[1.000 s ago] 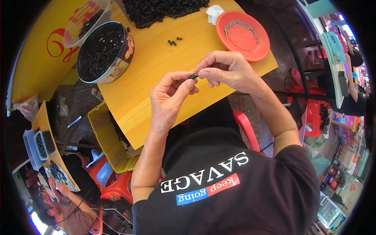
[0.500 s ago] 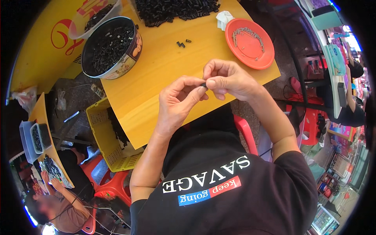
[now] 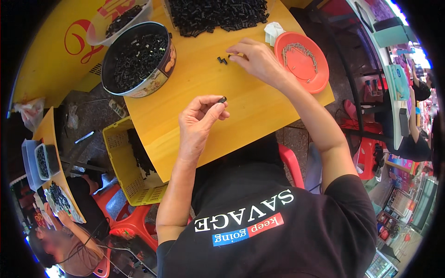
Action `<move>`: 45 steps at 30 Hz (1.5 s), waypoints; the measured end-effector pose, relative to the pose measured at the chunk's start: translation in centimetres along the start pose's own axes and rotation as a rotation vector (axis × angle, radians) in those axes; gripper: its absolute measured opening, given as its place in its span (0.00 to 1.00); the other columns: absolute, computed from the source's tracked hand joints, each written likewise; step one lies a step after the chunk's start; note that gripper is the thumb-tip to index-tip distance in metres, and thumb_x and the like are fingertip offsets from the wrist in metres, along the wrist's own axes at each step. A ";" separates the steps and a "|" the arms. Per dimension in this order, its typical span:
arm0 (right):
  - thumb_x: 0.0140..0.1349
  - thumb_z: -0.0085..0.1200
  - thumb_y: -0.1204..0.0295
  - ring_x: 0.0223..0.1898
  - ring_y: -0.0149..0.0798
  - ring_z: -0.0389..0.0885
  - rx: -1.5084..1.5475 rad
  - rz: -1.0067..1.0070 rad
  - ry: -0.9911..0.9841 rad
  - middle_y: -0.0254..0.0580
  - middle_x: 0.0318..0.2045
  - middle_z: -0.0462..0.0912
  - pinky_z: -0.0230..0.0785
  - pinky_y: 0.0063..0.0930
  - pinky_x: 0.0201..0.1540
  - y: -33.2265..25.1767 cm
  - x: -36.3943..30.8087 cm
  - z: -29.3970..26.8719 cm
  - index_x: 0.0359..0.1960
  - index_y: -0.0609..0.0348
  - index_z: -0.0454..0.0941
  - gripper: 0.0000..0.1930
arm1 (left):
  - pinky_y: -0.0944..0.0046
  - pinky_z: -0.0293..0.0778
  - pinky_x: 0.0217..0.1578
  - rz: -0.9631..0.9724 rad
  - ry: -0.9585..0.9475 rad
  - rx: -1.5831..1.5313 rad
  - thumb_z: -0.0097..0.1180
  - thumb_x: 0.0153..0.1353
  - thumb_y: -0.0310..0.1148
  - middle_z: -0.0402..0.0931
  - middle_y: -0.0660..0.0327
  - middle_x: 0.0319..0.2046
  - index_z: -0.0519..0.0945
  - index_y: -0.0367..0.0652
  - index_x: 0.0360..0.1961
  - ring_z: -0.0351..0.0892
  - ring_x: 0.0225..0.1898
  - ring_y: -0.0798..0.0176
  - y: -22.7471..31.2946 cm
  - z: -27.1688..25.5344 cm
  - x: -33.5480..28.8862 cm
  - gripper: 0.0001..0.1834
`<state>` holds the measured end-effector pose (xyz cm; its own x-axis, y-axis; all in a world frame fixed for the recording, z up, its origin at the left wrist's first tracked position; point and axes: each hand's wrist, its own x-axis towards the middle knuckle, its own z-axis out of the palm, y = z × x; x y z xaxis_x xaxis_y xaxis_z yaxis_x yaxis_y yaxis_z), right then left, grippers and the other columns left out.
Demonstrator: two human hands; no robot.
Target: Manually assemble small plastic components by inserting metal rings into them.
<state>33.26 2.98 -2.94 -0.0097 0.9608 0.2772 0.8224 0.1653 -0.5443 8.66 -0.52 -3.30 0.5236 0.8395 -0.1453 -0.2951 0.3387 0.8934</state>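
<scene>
A small black plastic part is pinched between the thumb and index finger of my left hand, held above the near part of the yellow table. Farther off, my right hand reaches to the tabletop. Its thumb and index finger close round another small black part, mostly hidden by the fingertips. Beside those fingertips lie two loose black parts. To the right of this hand stands a red plastic dish with many small metal pieces, screw-like, in it.
A round tin full of black parts stands at the left. A large heap of black parts fills the far edge. White tissue touches the dish. A yellow crate sits below the table's left; another person works lower left.
My hands have come apart. The right moved away to the loose black parts and closed round one; the left keeps its black part and has drawn slightly left. The view shifted slightly.
</scene>
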 end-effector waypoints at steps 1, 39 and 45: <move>0.66 0.57 0.71 0.35 0.43 0.82 -0.118 -0.063 0.005 0.42 0.39 0.84 0.75 0.33 0.41 0.4 0.3 0.4 0.43 0.61 0.84 0.09 | 0.65 0.79 0.40 0.005 0.012 -0.001 0.61 0.65 0.25 0.84 0.56 0.38 0.82 0.35 0.45 0.83 0.35 0.65 0.0 -0.1 0.0 0.09; 0.64 0.60 0.84 0.40 0.29 0.81 1.000 0.047 0.275 0.40 0.40 0.80 0.76 0.20 0.41 -10.8 -8.9 -1.5 0.43 0.67 0.83 0.07 | 0.68 0.81 0.40 0.258 0.054 -0.140 0.60 0.65 0.20 0.83 0.56 0.35 0.81 0.32 0.45 0.84 0.35 0.66 2.0 4.9 -2.4 0.08; 0.65 0.58 0.84 0.41 0.29 0.81 1.041 0.064 0.435 0.41 0.41 0.79 0.76 0.21 0.42 -10.7 -8.7 0.0 0.45 0.68 0.82 0.08 | 0.68 0.81 0.40 0.228 0.071 -0.222 0.61 0.65 0.21 0.84 0.55 0.34 0.81 0.32 0.45 0.84 0.35 0.66 1.5 5.0 -1.6 0.08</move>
<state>24.54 -7.10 0.45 0.3815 0.8487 0.3662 -0.0620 0.4188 -0.9060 11.39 -3.47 0.37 0.3688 0.9294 0.0116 -0.5698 0.2162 0.7928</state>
